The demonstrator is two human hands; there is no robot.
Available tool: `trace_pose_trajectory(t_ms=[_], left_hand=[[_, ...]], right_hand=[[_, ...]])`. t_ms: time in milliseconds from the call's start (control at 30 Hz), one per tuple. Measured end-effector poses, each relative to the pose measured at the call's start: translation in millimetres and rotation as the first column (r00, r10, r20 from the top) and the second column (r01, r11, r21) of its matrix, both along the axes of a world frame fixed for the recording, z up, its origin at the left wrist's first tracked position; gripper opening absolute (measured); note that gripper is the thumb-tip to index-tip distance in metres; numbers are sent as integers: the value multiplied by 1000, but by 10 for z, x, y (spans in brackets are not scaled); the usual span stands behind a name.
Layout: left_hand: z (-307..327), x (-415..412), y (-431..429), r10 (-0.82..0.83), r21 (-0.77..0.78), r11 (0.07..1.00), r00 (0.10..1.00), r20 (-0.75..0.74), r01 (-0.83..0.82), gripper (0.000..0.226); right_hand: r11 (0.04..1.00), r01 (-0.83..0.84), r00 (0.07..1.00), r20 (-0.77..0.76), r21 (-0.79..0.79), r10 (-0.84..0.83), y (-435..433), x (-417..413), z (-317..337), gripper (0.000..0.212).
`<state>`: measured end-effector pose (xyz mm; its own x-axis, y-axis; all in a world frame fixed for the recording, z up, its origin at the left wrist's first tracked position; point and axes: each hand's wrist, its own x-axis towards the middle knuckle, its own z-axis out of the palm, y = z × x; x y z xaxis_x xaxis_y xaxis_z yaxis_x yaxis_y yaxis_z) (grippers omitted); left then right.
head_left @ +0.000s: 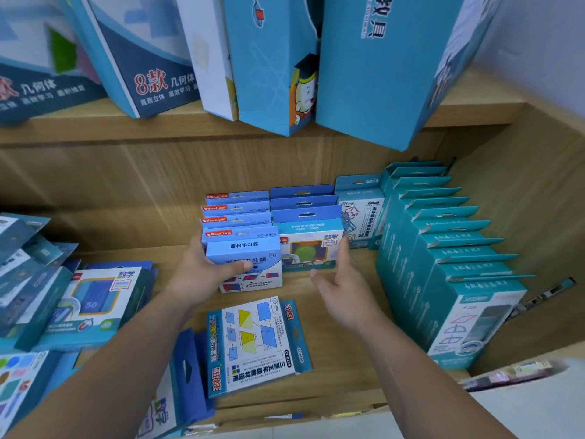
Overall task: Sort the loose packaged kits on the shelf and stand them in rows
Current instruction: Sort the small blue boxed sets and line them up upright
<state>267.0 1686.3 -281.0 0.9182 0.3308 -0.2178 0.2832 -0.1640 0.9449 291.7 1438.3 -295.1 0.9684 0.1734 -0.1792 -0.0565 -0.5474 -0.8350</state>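
Note:
On the wooden shelf (pixel 332 369) several packaged kits stand in rows. My left hand (pixel 202 274) grips the front box of the light-blue row (pixel 245 248), thumb across its face. Beside it stands a blue row whose front box (pixel 311 248) shows a green shape; my right hand (pixel 338 280) is spread open at that box's right edge, fingertips touching its side. A long teal row (pixel 443 248) runs along the right. One flat kit with yellow and blue shapes (pixel 253 340) lies loose in front. More loose kits (pixel 91 305) are piled at the left.
Tall blue boxes (pixel 373 64) stand on the upper shelf and overhang the working space. A teal kit with a cube drawing (pixel 361 213) stands at the back between the rows. Dark blue hang-tab packs (pixel 186 375) lie at the front edge. Bare wood shows around the flat kit.

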Motion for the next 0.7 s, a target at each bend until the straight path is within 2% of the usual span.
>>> trace_pose_trajectory(t_ms=[100,233,433,533,633,700], left_hand=[[24,37,65,-55,-3,999,998,-37,55,77],[87,25,98,-87,23,996,995,-43,88,72],[119,-84,-16,62,89,994,998,23,-64,68],[136,-176,-49,91,189,977,995,48,-99,78],[179,-350,-52,121,289,950,992,16,-121,101],[203,-532,4,140,376,918,990,-1,-130,91]], right_hand=[[1000,-14,1000,3,-21,14,7,-3,-2,95],[999,-41,999,-29,2,42,-6,-7,25,95],[997,-60,997,-42,53,63,-65,-29,59,95],[998,58,994,92,20,-60,-87,-123,75,89],[993,109,962,246,35,-114,-70,-277,83,69],[999,40,951,307,27,-46,-5,-385,55,51]])
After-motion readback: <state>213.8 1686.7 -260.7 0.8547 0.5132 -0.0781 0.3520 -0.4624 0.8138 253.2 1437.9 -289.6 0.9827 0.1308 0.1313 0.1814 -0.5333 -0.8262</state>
